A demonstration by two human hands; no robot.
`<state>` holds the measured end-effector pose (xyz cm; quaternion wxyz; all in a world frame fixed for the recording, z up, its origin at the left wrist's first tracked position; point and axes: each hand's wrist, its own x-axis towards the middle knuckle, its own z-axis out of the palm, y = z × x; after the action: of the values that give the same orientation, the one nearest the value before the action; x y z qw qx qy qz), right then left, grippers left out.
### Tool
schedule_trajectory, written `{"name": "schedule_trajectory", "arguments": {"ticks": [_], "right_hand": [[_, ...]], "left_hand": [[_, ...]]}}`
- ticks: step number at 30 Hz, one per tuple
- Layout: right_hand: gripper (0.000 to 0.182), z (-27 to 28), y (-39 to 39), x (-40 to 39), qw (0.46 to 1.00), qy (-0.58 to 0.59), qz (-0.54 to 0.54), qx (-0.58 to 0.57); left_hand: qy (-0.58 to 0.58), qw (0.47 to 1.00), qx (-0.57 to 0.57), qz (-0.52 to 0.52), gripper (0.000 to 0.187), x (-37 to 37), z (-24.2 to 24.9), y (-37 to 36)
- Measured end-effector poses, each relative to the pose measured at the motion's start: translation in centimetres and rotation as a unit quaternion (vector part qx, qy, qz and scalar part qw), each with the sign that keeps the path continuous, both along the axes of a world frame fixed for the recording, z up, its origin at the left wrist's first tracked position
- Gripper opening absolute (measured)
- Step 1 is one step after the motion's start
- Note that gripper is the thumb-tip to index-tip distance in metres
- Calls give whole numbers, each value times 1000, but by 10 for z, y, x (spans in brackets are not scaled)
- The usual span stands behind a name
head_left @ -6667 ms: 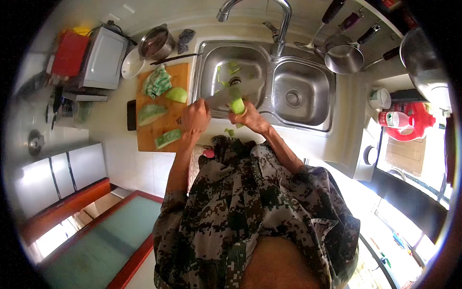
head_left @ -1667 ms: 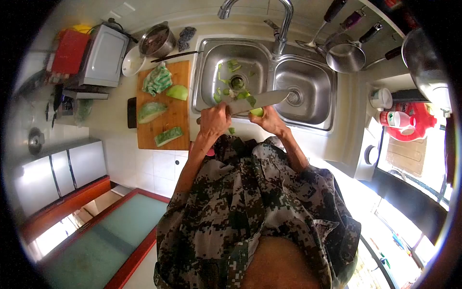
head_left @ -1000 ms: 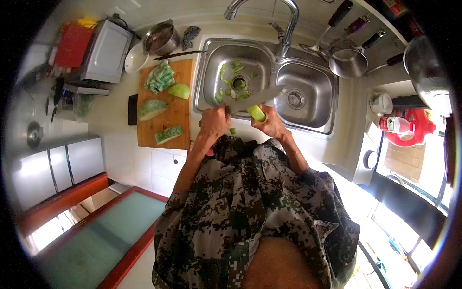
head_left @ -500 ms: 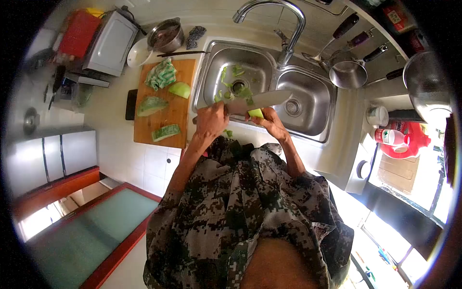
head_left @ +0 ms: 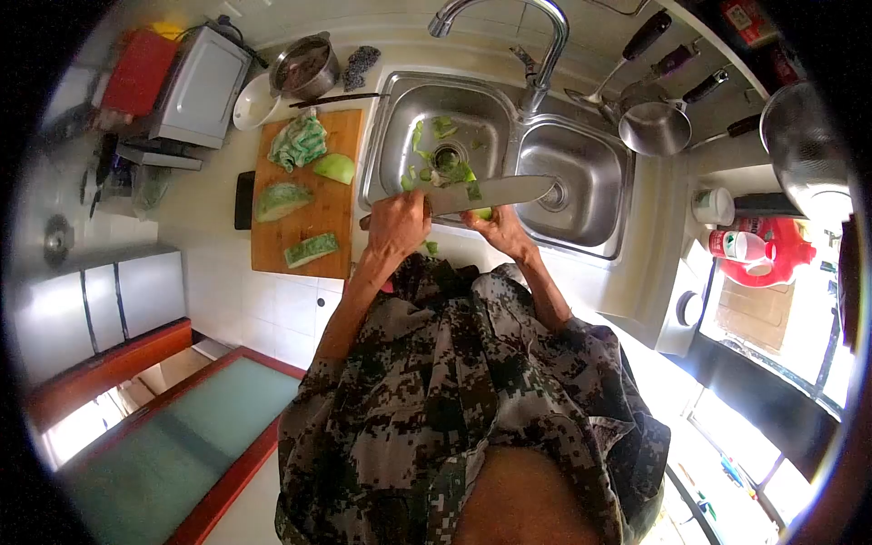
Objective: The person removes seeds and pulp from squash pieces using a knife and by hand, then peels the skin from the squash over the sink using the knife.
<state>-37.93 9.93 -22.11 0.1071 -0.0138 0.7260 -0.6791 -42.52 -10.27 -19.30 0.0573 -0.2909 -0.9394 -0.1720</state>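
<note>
My left hand (head_left: 400, 224) is closed round the handle of a broad kitchen knife (head_left: 509, 190), whose blade points right above the sink's front edge. A bit of green peel sticks to the blade. In my right hand (head_left: 505, 232) is a light green melon piece (head_left: 482, 214), mostly hidden behind the blade and fingers. Strips of green peel (head_left: 417, 136) lie in the left bowl of the steel sink (head_left: 386, 136), round the drain. On the wooden cutting board (head_left: 329, 202) rest a peeled melon piece (head_left: 335, 168) and two with skin, one a wedge (head_left: 282, 202), the other a slab (head_left: 312, 250).
A green-and-white cloth (head_left: 298, 143) lies on the board. Behind it stand a metal pot (head_left: 307, 70) and white plate (head_left: 255, 103), with dark chopsticks (head_left: 336, 99) nearby. The faucet (head_left: 552, 54) arches over the sink. Pans and ladles (head_left: 655, 132) hang at right, above bottles (head_left: 740, 247).
The knife blade has come down over the melon piece, now covering more of it. My right hand has turned slightly. The whole view has shifted a little.
</note>
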Motion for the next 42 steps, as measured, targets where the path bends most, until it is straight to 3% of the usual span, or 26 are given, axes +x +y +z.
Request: {"name": "schedule_trajectory", "arguments": {"ticks": [8, 10, 12, 15, 17, 20, 22, 24, 27, 29, 32, 42], "right_hand": [[26, -3, -3, -2, 998, 51, -19, 19], [26, -4, -1, -3, 991, 109, -7, 80], [28, -16, 1, -3, 992, 93, -1, 89], [32, -11, 3, 3, 992, 70, -8, 106], [33, 1, 3, 8, 991, 67, -21, 117], [28, 5, 7, 9, 992, 84, -19, 87], [30, -7, 9, 10, 997, 68, -35, 14], [26, -19, 9, 9, 997, 51, -43, 37], [22, -25, 7, 11, 999, -19, -43, -6], [21, -20, 3, 10, 993, 27, -77, -88], [21, -18, 1, 11, 989, 32, -100, -106], [24, -7, 1, 8, 997, -2, -73, 7]], "left_hand": [[-30, 999, 4, 10, 16, 0, -5, 1], [-41, 999, 14, 11, 16, -1, -6, 1], [-52, 998, 23, 11, 16, -2, -9, 1], [-109, 993, -10, 44, 16, -10, -30, -1], [-215, 964, -71, 138, 20, -24, -59, -16], [-268, 945, -62, 177, 24, -35, -62, -37], [-67, 992, -68, 78, 24, -10, -62, -42], [-145, 984, 9, 100, 21, -2, -18, -7], [-91, 995, 28, 42, 17, 9, -15, 10], [-30, 999, 25, 18, 15, 10, -12, 13], [-20, 999, 32, 5, 16, 8, -13, 11], [-61, 998, 17, 19, 14, 4, -17, 6]]}}
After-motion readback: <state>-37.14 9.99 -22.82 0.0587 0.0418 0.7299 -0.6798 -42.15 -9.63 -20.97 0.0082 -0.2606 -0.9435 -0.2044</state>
